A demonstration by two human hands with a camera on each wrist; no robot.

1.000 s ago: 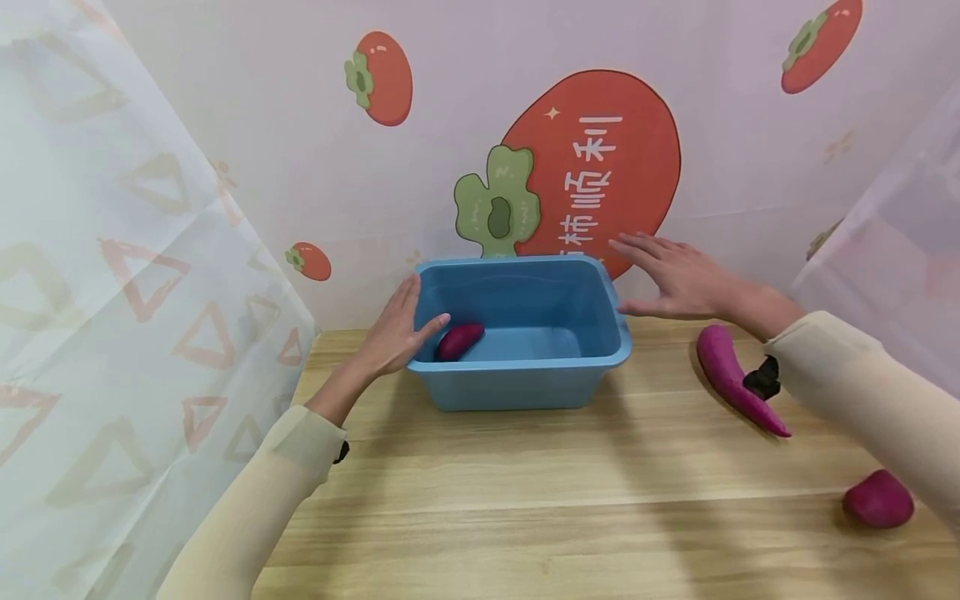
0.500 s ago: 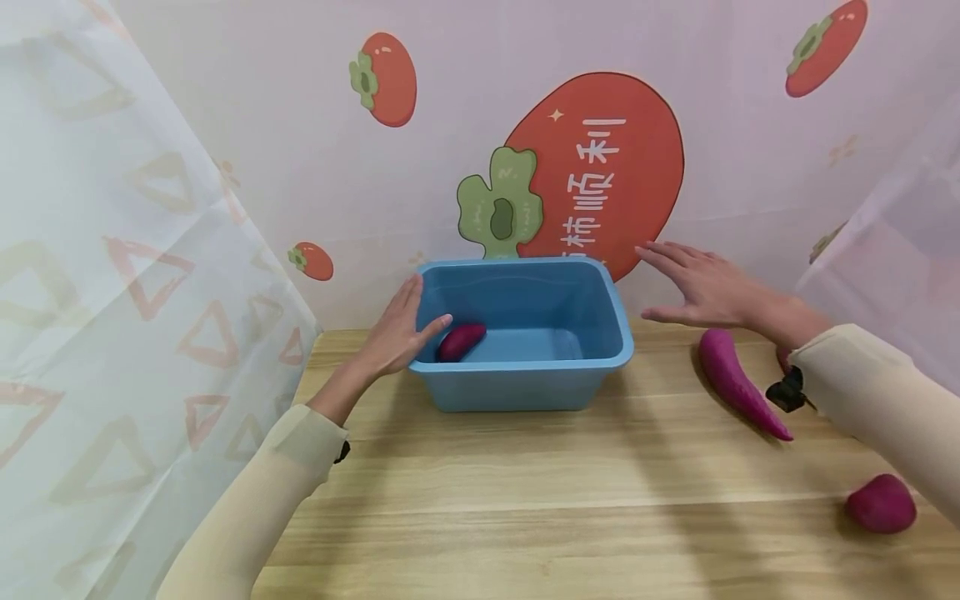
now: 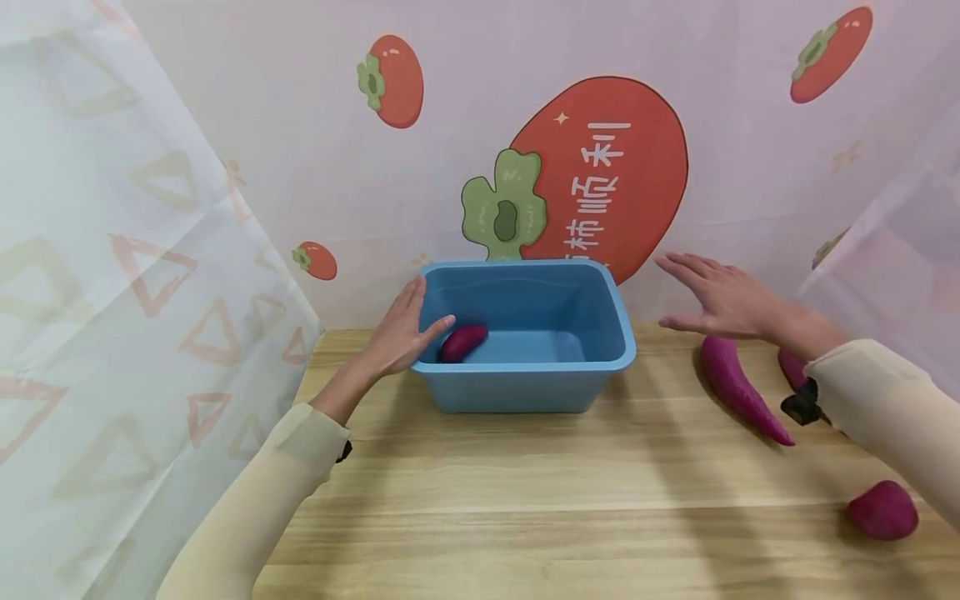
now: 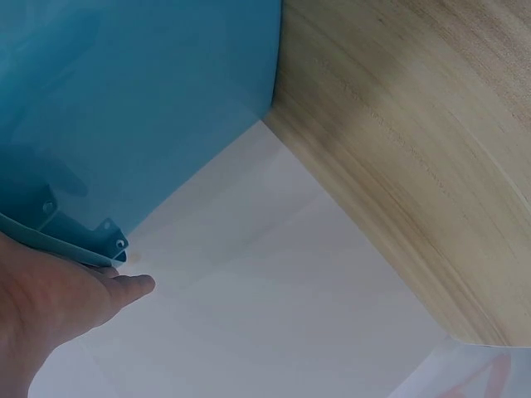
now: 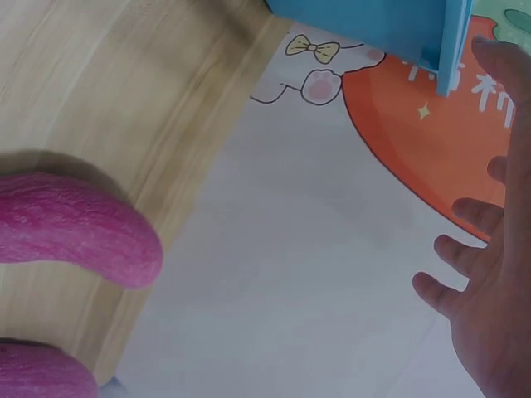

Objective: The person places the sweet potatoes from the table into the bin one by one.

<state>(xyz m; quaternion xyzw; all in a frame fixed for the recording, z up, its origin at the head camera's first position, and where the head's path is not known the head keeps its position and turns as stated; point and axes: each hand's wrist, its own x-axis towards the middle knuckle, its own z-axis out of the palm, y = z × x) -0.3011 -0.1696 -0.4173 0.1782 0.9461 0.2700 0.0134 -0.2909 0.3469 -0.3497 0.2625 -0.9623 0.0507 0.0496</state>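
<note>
The fingers [image 3: 412, 296] of your left hand [image 3: 393, 340] lie nearly straight and close together against the left end of the blue box [image 3: 517, 392], with your thumb pointing out over the rim. Your right hand [image 3: 723, 298] hangs in the air, well apart from the box's right end, its fingers straight and a little spread, holding nothing. The box stands upright on the wooden surface [image 3: 480, 500], near the back edge, its open top facing you. Inside it, at the left, a small purple vegetable [image 3: 462, 342] lies on the bottom, just beyond your left thumb. Below your right hand, a long purple vegetable [image 3: 738, 387] lies on the surface, its thick end toward the back and its thin tip toward you. Just to the right of that, another purple vegetable [image 3: 792, 368] is partly hidden by your sleeve [image 3: 877, 400]. Nearer to you, a round purple vegetable [image 3: 884, 510] lies on the right of the surface. Behind the box hangs a pale cloth [image 3: 285, 125] printed with orange fruit.
</note>
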